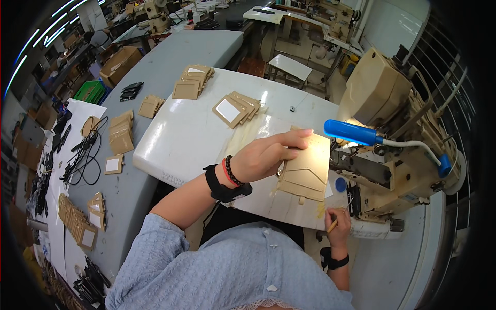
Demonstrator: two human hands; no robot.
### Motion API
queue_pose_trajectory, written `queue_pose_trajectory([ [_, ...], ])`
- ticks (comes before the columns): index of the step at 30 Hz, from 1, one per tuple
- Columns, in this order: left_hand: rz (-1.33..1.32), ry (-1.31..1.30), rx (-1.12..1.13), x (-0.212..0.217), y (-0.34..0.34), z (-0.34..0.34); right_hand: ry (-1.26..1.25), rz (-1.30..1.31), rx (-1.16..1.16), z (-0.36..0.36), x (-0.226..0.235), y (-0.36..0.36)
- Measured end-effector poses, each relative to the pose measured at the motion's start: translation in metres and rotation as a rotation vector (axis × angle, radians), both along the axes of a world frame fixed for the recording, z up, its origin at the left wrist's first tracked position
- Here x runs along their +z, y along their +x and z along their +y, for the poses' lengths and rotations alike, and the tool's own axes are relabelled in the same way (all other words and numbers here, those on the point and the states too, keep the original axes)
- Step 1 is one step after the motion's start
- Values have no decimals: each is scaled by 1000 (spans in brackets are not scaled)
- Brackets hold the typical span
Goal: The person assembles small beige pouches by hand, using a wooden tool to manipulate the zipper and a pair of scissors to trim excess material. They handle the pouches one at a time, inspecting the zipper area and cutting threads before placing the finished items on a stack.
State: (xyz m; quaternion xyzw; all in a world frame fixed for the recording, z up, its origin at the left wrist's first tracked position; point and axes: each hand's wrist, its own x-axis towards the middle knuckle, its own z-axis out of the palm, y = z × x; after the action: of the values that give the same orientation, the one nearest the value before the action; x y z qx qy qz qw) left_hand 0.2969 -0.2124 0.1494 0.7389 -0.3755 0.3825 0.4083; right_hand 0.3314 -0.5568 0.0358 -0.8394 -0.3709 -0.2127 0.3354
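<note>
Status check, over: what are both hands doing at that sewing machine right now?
Left hand flat on the tan leather piece, pinning it to the white table. Right hand low at the table edge, gripping a thin yellow tool. Sewing machine just right of the piece.

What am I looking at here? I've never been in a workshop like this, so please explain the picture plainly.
This is a single view from a camera worn on a person's head, looking down at their own arms; the wide lens bends the edges. The person sits at a white work table beside a beige industrial sewing machine with a blue-capped lamp. The left hand presses flat on a tan leather piece lying near the machine. The right hand, at the table's near edge, pinches a small yellowish stick-like tool; what kind is too small to tell. Further back lie stacks of similar tan pieces, some with white windows. More stacks sit on the grey bench to the left.
</note>
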Motion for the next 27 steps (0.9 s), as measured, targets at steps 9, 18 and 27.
queue_pose_trajectory([
  [9,736,-670,-465,-18,-15,1,-42,94,87,-3,12,-3],
  [18,1141,-946,-1212,-20,-27,4,-96,220,73,2,29,1],
  [27,1209,-1010,-1175,0,-29,-26,-96,211,84,0,28,-2],
])
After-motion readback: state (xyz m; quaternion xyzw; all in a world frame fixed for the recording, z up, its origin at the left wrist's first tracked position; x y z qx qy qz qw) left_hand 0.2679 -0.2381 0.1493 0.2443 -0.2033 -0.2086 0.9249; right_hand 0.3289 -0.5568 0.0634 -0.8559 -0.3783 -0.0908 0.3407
